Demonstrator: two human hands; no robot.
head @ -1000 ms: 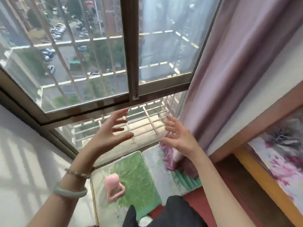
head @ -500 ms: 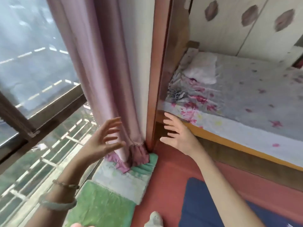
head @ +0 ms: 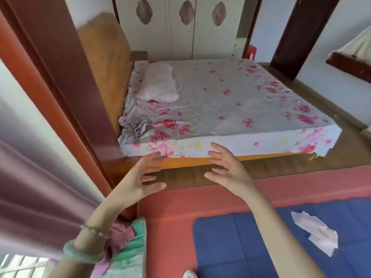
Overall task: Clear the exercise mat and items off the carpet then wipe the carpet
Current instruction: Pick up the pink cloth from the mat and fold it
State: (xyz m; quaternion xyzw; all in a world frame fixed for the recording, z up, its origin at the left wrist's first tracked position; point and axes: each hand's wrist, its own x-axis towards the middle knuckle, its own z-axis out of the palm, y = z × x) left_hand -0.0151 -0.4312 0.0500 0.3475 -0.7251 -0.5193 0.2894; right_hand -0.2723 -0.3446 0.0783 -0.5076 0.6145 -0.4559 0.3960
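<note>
In front of the bed's near side, mid-air: left hand (head: 140, 178) and right hand (head: 229, 171), palms facing each other with a gap between them. Fingers are spread and slightly bent on both. Nothing held, nothing touched. Left wrist carries a pale green stone-like bangle (head: 84, 255) and a thin bead bracelet (head: 94, 230).

Blue padded exercise mat (head: 241, 249) lies flat on the red carpet (head: 170, 217), near right, under my right forearm. Its left and far edges show; the rest runs out of frame. On the mat, right side: white crumpled pieces of paper or tissue (head: 315, 231), can't tell which. They look like two pieces, touching or overlapping.

The carpet's far edge meets a strip of wood-grain floor (head: 186, 175) that runs along the bed frame.

Near left: green and pink patchwork cloth (head: 130, 255) on the floor, touching the carpet's left edge. The hem of the mauve curtain (head: 30, 197) rests on it. Small white object (head: 189, 274) on the carpet at the bottom edge, cut off, can't identify.

Far: bed with grey sheet printed with pink flowers (head: 220, 93). Folded white towel (head: 158, 83) at the head end, orange padded headboard (head: 106, 63) on the left. White wardrobe doors with oval insets (head: 180, 31) behind the bed. Dark brown door frame (head: 291, 37) far right, red plastic stool (head: 250, 51) just left of it.
</note>
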